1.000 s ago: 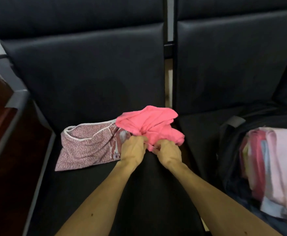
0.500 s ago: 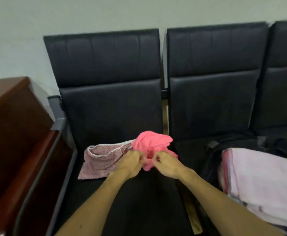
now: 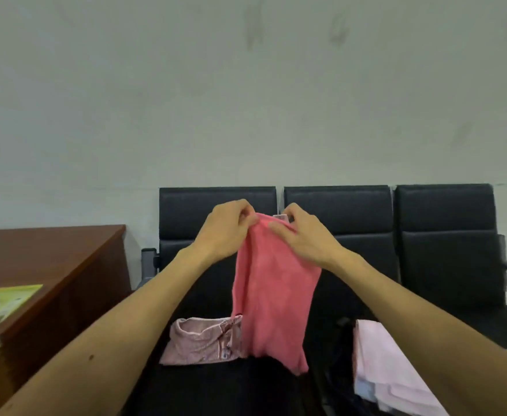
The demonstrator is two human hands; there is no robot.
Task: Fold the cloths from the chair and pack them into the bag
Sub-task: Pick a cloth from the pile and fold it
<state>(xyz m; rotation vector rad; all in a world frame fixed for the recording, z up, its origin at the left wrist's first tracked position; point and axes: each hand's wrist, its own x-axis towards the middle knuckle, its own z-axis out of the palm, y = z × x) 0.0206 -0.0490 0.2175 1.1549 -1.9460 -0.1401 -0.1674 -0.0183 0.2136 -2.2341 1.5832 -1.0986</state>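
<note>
Above the black padded chair, the left hand and right hand pinch the top edge of a coral-pink fabric cloth that hangs down full length. A pale patterned pink cloth lies on the chair. Folded pale-pink cloths fill the dark bag to the chair's right.

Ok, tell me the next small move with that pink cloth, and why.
Probably draw the hands apart along the top edge: the left hand and right hand pinch the pink cloth close together, so it hangs narrow and bunched, not yet spread.
</note>
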